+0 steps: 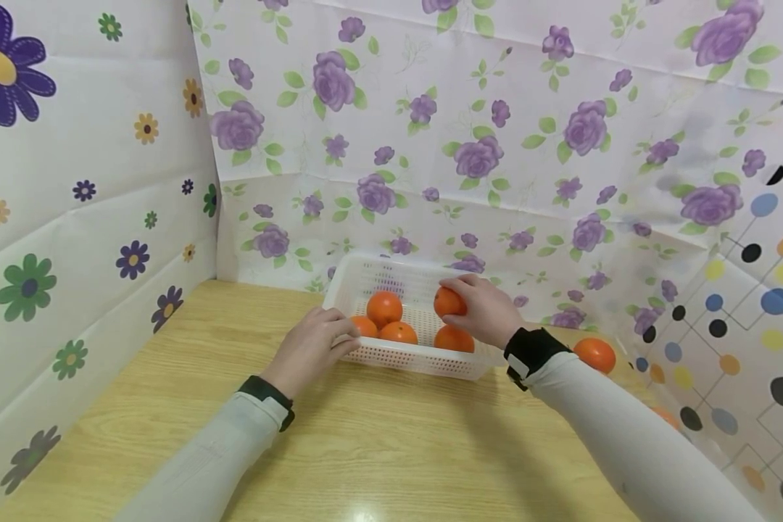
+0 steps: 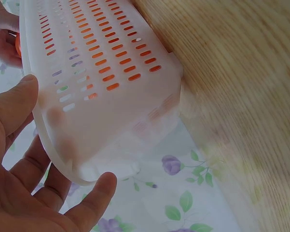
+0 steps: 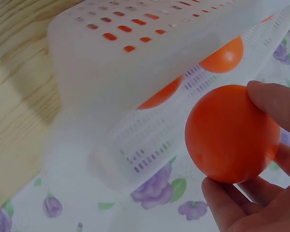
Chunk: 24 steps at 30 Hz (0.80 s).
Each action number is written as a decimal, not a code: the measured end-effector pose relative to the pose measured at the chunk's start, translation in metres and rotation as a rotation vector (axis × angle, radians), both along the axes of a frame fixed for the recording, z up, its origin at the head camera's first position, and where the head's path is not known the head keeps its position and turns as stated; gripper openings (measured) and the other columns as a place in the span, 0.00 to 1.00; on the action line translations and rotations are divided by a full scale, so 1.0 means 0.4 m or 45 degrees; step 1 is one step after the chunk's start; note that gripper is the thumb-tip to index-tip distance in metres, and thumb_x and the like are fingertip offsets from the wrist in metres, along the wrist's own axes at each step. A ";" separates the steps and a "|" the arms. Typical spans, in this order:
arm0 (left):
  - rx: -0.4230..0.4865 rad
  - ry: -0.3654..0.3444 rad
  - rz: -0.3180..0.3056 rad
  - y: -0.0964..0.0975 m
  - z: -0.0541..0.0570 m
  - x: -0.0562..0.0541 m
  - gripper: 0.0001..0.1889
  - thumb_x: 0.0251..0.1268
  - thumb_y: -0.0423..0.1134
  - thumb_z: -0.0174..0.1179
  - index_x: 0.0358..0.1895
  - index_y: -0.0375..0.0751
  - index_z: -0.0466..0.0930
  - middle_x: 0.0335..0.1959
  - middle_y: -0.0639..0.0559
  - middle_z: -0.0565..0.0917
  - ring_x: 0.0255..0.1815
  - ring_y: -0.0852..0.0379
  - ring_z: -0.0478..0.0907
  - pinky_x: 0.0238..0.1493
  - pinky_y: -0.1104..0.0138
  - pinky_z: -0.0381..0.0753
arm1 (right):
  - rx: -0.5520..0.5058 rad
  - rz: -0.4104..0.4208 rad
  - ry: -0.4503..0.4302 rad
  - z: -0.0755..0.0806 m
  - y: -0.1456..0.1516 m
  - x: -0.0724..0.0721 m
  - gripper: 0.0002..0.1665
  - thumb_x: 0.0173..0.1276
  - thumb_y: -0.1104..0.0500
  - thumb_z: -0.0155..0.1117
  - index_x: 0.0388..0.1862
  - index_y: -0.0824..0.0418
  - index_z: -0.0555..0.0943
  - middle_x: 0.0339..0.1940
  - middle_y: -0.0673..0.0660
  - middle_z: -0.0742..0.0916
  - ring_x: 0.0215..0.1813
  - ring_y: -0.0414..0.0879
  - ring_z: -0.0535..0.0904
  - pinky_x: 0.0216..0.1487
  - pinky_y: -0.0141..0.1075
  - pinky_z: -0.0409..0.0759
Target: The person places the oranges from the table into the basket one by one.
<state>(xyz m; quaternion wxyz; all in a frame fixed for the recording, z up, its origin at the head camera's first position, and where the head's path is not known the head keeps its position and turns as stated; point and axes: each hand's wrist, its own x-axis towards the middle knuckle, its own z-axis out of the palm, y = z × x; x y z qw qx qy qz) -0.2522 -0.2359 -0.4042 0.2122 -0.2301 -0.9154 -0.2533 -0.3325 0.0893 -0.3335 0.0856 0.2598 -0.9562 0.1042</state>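
A white perforated plastic basket point(image 1: 424, 357) stands on the wooden table with several oranges point(image 1: 384, 309) in it. At its left end my left hand point(image 1: 313, 341) grips the rim; in the left wrist view the thumb lies on the near side and some fingers show faintly through the wall. Over the basket's right part, my right hand point(image 1: 486, 308) holds an orange point(image 3: 231, 134) between thumb and fingers. Directly below that fruit, another orange point(image 1: 454, 338) lies in the basket near the front wall.
To the right of the basket an orange point(image 1: 594, 355) lies on the table point(image 1: 378, 442). Another orange point(image 1: 665, 416) is mostly hidden behind the right sleeve. Patterned sheets point(image 1: 417, 145) stand close behind the basket and along both sides.
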 end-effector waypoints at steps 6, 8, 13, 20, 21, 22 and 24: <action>-0.005 0.012 -0.005 0.000 0.001 -0.001 0.07 0.71 0.42 0.78 0.45 0.45 0.94 0.46 0.53 0.89 0.48 0.50 0.79 0.51 0.56 0.84 | -0.008 -0.015 -0.056 -0.007 -0.016 -0.020 0.39 0.73 0.52 0.81 0.80 0.56 0.78 0.75 0.67 0.80 0.63 0.63 0.83 0.63 0.59 0.85; -0.004 0.010 -0.004 0.000 0.002 0.001 0.07 0.71 0.42 0.78 0.45 0.45 0.94 0.46 0.53 0.89 0.48 0.50 0.79 0.51 0.56 0.83 | -0.010 -0.015 -0.073 -0.010 -0.020 -0.029 0.40 0.73 0.52 0.81 0.80 0.56 0.78 0.75 0.66 0.80 0.63 0.63 0.83 0.64 0.59 0.85; -0.001 -0.006 0.001 0.002 0.003 0.003 0.07 0.71 0.42 0.78 0.46 0.45 0.94 0.47 0.53 0.89 0.49 0.50 0.79 0.51 0.56 0.83 | -0.012 -0.028 -0.107 -0.015 -0.032 -0.041 0.40 0.73 0.53 0.81 0.80 0.57 0.77 0.74 0.67 0.81 0.65 0.63 0.82 0.65 0.59 0.83; -0.007 -0.019 0.013 0.003 0.003 0.004 0.08 0.71 0.43 0.78 0.47 0.45 0.94 0.47 0.53 0.89 0.49 0.50 0.79 0.52 0.55 0.84 | -0.018 -0.054 -0.132 -0.012 -0.060 -0.042 0.39 0.73 0.54 0.80 0.80 0.58 0.77 0.74 0.66 0.80 0.64 0.63 0.81 0.66 0.56 0.83; -0.007 -0.018 0.012 0.003 0.003 0.004 0.08 0.71 0.43 0.78 0.47 0.45 0.94 0.47 0.53 0.89 0.49 0.50 0.79 0.52 0.55 0.84 | -0.021 -0.054 -0.130 -0.014 -0.064 -0.045 0.39 0.73 0.54 0.80 0.80 0.58 0.77 0.73 0.67 0.80 0.63 0.63 0.81 0.65 0.56 0.83; -0.006 -0.018 0.012 0.004 0.002 0.003 0.08 0.71 0.43 0.78 0.47 0.45 0.94 0.47 0.53 0.89 0.49 0.50 0.79 0.52 0.56 0.83 | -0.024 -0.057 -0.134 -0.015 -0.068 -0.047 0.39 0.73 0.54 0.80 0.80 0.58 0.78 0.73 0.67 0.80 0.62 0.62 0.81 0.65 0.55 0.83; -0.005 -0.012 0.012 0.003 0.000 0.001 0.08 0.71 0.43 0.78 0.46 0.46 0.94 0.47 0.54 0.89 0.49 0.50 0.79 0.52 0.56 0.83 | -0.022 -0.060 -0.141 -0.017 -0.073 -0.052 0.39 0.73 0.53 0.80 0.79 0.59 0.78 0.73 0.68 0.80 0.61 0.62 0.82 0.65 0.55 0.83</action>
